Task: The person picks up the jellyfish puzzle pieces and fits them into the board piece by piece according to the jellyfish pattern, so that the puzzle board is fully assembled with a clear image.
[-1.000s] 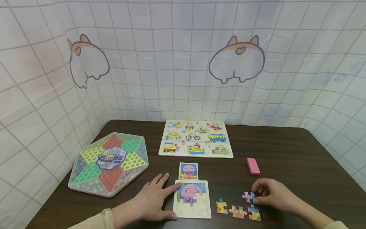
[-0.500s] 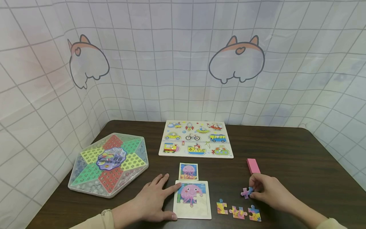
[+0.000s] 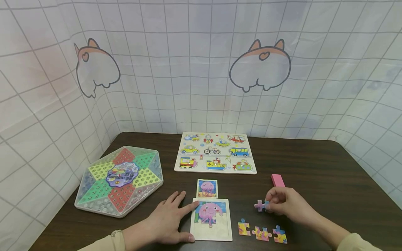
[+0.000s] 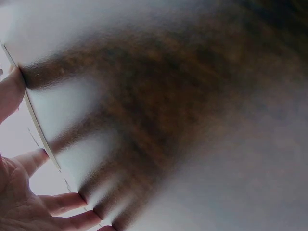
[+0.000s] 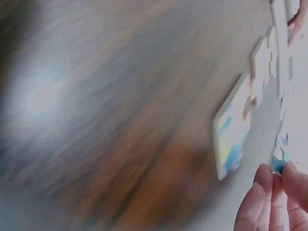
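A pink-and-blue jigsaw piece (image 3: 260,205) is pinched between thumb and fingertips of my right hand (image 3: 289,205), just above the table. In the right wrist view the same hand (image 5: 274,202) grips the piece's blue end. My left hand (image 3: 166,219) lies spread on the table, its index fingertip and thumb touching the left edge of a white puzzle frame (image 3: 211,235). Joined pieces of a pink jellyfish picture (image 3: 209,211) fill the frame's upper left part. Loose yellow (image 3: 244,228), pink-yellow (image 3: 262,234) and blue-yellow (image 3: 279,235) pieces lie right of it.
Above the frame lies a small jellyfish picture card (image 3: 207,188). A vehicle puzzle board (image 3: 215,152) is at the table's back. To the left sits a hexagonal Chinese checkers set (image 3: 119,181). A pink block (image 3: 277,180) lies behind my right hand, which partly covers it.
My right hand has picked up the pink-and-blue jigsaw piece and carried it left and a little farther back, toward the puzzle frame. My left hand has stayed still.
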`<state>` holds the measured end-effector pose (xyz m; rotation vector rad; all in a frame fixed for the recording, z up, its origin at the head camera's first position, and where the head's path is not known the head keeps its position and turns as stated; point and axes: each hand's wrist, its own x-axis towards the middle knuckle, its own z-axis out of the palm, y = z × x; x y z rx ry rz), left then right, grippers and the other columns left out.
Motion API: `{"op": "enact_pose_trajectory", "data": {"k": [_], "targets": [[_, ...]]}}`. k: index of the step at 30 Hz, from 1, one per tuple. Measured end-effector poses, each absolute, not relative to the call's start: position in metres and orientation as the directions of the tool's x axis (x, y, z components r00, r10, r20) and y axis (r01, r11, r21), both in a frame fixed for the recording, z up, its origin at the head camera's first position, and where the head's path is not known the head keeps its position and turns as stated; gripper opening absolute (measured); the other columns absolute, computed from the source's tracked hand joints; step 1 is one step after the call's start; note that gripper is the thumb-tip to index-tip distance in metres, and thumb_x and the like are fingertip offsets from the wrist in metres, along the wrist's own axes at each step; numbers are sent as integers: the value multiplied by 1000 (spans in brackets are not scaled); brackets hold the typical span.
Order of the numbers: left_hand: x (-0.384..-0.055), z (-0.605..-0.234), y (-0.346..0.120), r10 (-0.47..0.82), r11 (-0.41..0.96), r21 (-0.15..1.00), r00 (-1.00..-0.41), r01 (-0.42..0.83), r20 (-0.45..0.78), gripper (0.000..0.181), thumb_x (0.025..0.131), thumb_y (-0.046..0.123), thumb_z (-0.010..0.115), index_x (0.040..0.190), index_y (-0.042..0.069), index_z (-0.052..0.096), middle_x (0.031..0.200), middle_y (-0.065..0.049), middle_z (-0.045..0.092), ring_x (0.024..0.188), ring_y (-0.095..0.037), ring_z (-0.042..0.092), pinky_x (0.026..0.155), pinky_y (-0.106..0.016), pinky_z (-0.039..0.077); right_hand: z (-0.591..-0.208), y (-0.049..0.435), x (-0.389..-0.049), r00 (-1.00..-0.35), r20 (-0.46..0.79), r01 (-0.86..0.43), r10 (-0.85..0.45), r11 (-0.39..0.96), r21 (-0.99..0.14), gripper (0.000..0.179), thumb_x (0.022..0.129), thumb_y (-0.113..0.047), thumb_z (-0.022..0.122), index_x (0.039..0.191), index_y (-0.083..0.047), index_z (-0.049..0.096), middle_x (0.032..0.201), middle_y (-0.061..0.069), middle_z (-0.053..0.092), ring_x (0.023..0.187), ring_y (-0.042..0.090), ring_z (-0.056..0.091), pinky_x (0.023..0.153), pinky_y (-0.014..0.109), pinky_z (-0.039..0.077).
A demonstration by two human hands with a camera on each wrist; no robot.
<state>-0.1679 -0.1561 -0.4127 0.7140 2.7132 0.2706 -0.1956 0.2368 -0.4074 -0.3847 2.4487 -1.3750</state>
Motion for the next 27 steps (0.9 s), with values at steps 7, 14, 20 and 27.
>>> {"op": "enact_pose_trajectory", "data": {"k": [7, 14, 20, 27], "targets": [[-168, -413, -156, 506, 857, 256, -825, 448, -252, 89, 82, 72, 70, 158, 38, 38, 164, -23, 32, 149, -48, 32, 103, -69, 42, -404, 214, -201, -893, -188, 11, -408, 398, -917, 25, 95, -13, 73, 106, 8, 64, 85, 9, 74, 78, 17, 71, 72, 34, 62], [-167, -413, -156, 504, 858, 257, -825, 444, -256, 89, 82, 72, 70, 158, 38, 38, 164, -22, 31, 149, -48, 32, 104, -69, 41, -396, 186, -202, -881, -227, 35, -415, 422, -906, 24, 94, -13, 74, 104, 8, 70, 82, 8, 76, 74, 14, 72, 68, 33, 61], [-167, -413, -156, 504, 859, 246, -829, 450, -244, 90, 81, 72, 70, 158, 38, 37, 164, -23, 31, 149, -48, 32, 104, -69, 42, -397, 165, -204, -853, -238, 21, -465, 426, -905, 17, 94, -10, 73, 97, 7, 72, 75, 9, 75, 67, 12, 70, 63, 32, 61], [-167, -414, -156, 504, 859, 239, -829, 453, -242, 90, 81, 72, 70, 158, 39, 37, 164, -22, 31, 149, -48, 33, 104, -68, 42, -402, 142, -202, -825, -284, 45, -488, 444, -895, 14, 92, -9, 75, 92, 4, 72, 71, 9, 75, 62, 9, 70, 58, 27, 58]]}}
